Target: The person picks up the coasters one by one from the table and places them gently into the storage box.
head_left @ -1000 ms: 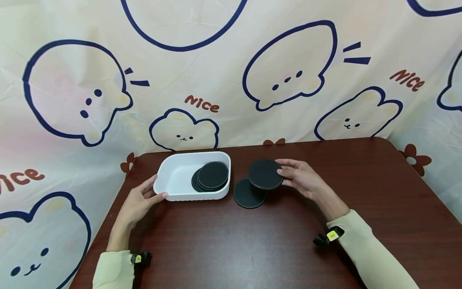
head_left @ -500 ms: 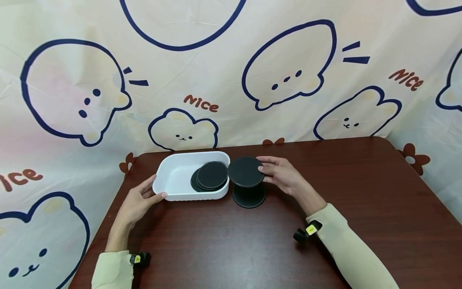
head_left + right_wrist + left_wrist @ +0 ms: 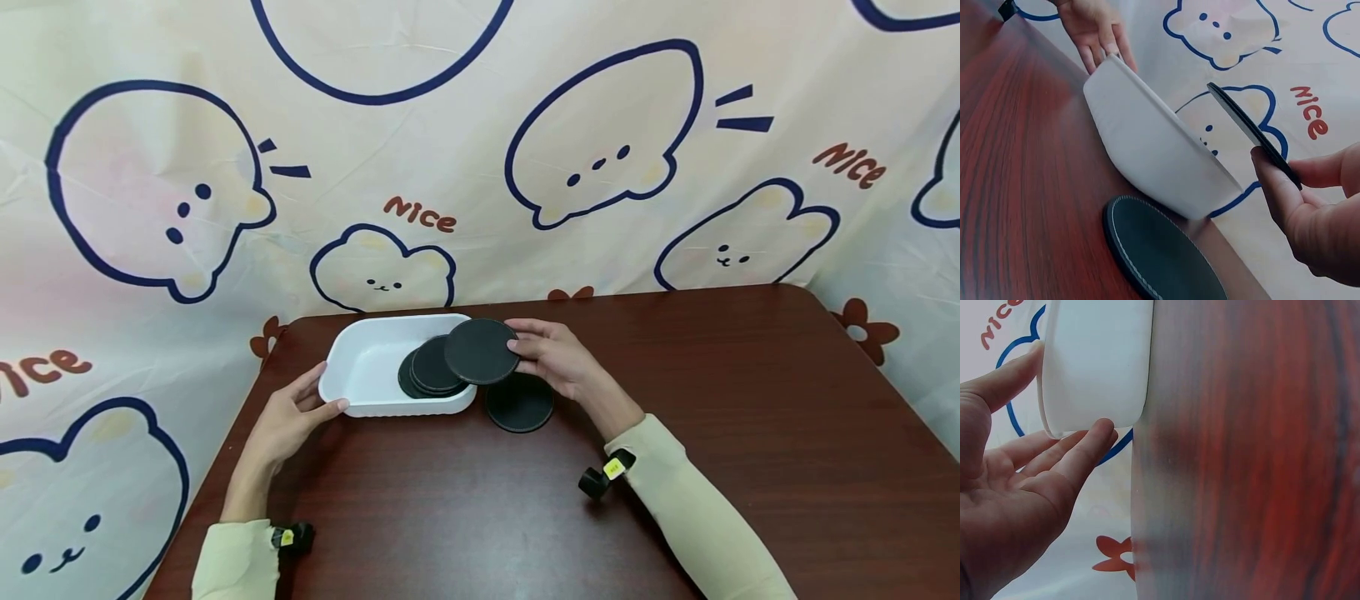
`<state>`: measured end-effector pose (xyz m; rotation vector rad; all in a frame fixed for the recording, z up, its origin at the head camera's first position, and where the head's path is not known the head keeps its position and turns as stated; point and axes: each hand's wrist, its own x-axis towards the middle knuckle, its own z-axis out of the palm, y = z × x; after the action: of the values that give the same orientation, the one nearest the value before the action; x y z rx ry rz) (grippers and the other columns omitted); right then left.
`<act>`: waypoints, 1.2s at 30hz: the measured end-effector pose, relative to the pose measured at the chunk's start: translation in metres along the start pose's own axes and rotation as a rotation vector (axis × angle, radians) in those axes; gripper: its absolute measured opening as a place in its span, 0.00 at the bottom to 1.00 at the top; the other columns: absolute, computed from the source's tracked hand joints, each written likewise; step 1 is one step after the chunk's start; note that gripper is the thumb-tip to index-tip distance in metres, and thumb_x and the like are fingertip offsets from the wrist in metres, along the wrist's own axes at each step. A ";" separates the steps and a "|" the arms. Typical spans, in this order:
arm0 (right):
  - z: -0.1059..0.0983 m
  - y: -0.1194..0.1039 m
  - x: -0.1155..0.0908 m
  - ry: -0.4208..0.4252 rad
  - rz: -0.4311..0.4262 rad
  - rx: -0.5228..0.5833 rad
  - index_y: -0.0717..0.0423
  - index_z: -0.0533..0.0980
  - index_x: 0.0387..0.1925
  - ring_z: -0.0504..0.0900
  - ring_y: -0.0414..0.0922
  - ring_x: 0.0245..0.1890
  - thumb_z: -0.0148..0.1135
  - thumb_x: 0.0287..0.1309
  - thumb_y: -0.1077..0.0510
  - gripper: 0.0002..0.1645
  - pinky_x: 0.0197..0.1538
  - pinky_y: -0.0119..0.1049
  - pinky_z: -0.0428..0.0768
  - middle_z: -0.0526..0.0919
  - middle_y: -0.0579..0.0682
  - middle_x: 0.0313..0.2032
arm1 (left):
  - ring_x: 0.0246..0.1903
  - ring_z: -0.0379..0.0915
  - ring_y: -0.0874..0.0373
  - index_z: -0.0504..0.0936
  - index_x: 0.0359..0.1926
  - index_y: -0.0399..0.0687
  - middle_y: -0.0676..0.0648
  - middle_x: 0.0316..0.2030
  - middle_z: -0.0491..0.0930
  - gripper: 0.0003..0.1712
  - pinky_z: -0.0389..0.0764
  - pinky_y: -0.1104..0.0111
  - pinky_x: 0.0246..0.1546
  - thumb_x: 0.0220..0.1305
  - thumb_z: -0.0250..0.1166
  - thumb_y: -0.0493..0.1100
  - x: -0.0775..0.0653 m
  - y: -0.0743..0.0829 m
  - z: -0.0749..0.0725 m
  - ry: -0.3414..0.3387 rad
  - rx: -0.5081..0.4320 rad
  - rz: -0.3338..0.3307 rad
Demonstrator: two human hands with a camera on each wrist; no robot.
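My right hand (image 3: 558, 357) pinches a round black coaster (image 3: 482, 351) by its right edge, thumb on top. In the right wrist view this coaster (image 3: 1241, 119) is seen edge-on, raised above the table. It overlaps the right rim of the white plastic tray (image 3: 363, 358) in the head view. Inside the tray's right half lies a small stack of black coasters (image 3: 433, 365), partly covered by the held one. Another coaster (image 3: 521, 404) with pale stitching lies on the table, right of the tray. My left hand (image 3: 285, 417) holds the tray's left end between thumb and fingers.
The tray stands near the back edge of the dark red-brown wooden table (image 3: 450, 508). Behind the table hangs a cream cloth (image 3: 480, 167) printed with cartoon bears. Small black cameras (image 3: 606, 473) are strapped on both wrists.
My right hand has carried the held coaster leftward, from above the loose coaster to over the tray's right rim. The left hand, the tray and the loose coaster have stayed in place.
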<state>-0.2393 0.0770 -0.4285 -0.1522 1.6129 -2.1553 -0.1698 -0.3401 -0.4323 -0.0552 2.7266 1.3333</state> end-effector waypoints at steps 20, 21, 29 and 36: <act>0.035 0.007 0.027 -0.033 0.002 0.018 0.63 0.65 0.79 0.89 0.41 0.51 0.53 0.78 0.70 0.32 0.55 0.36 0.90 0.73 0.68 0.74 | 0.76 0.68 0.34 0.52 0.86 0.44 0.30 0.81 0.61 0.55 0.76 0.55 0.65 0.71 0.74 0.51 0.000 -0.002 0.000 -0.001 -0.025 0.002; 0.036 0.007 0.028 -0.036 0.003 0.018 0.62 0.65 0.80 0.89 0.42 0.52 0.53 0.78 0.70 0.33 0.55 0.36 0.90 0.73 0.68 0.74 | 0.75 0.68 0.34 0.52 0.86 0.43 0.30 0.81 0.60 0.55 0.75 0.54 0.65 0.71 0.74 0.51 0.000 -0.002 0.000 0.000 -0.026 0.001; 0.046 0.012 0.036 -0.002 0.009 -0.005 0.61 0.68 0.78 0.89 0.39 0.49 0.57 0.77 0.69 0.32 0.48 0.31 0.90 0.74 0.65 0.74 | 0.76 0.68 0.34 0.52 0.86 0.44 0.30 0.81 0.60 0.55 0.75 0.55 0.65 0.72 0.74 0.51 -0.002 -0.003 0.000 -0.003 -0.028 0.011; 0.050 0.013 0.038 0.028 0.007 -0.046 0.59 0.70 0.77 0.88 0.43 0.53 0.58 0.77 0.69 0.31 0.48 0.32 0.91 0.76 0.64 0.73 | 0.76 0.68 0.34 0.51 0.87 0.44 0.31 0.81 0.60 0.55 0.75 0.53 0.66 0.72 0.73 0.52 -0.002 -0.001 0.000 -0.001 -0.014 0.008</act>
<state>-0.2527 0.0146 -0.4315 -0.1317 1.6773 -2.1250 -0.1678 -0.3410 -0.4328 -0.0444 2.7205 1.3539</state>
